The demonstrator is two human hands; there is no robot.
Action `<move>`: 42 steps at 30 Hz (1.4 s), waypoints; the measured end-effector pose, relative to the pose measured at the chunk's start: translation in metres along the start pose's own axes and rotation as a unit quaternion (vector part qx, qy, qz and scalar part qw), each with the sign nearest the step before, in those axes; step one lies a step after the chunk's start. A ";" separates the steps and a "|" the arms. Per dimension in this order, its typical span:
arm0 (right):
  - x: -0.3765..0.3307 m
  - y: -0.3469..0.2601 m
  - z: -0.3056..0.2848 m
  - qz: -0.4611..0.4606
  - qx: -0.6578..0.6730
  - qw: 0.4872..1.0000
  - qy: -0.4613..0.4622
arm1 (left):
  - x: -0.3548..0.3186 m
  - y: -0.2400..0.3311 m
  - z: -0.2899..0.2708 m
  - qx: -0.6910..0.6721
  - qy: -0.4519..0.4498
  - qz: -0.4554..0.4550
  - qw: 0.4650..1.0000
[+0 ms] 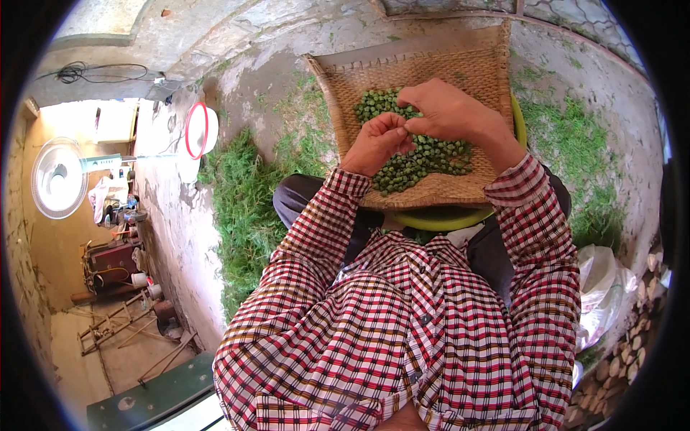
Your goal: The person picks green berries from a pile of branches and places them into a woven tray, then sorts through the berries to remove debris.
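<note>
Woven winnowing tray point(460, 72) on the lap: left hand point(377, 144) and right hand point(449, 111) pinch together over the green peas point(424, 154) heaped mid-tray — apparently gripping one pea to sort it.

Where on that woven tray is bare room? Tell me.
Bare weave runs along the woven tray's far edge and its left side. The middle is crowded: green pods heaped under the left hand and right hand.
</note>
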State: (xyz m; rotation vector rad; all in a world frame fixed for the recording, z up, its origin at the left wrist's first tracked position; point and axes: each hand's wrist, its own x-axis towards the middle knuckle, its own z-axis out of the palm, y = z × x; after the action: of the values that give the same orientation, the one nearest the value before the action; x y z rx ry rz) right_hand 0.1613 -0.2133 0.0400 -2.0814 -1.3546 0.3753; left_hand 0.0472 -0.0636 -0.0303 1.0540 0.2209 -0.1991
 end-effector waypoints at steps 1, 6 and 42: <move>0.002 -0.002 0.000 0.004 0.040 0.999 -0.030 | 0.002 0.003 0.005 0.000 0.000 0.001 1.000; 0.005 -0.002 0.004 0.022 0.081 0.996 -0.011 | 0.005 0.007 0.009 -0.050 0.008 0.085 0.995; -0.006 0.014 -0.008 0.045 -0.123 0.991 -0.012 | -0.018 0.007 -0.073 0.850 0.074 0.035 0.521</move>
State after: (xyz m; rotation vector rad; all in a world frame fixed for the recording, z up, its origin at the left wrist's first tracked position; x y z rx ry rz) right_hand 0.1732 -0.2254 0.0361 -2.3528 -1.3830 0.2833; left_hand 0.0256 0.0053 -0.0540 3.1037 0.0623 -0.2244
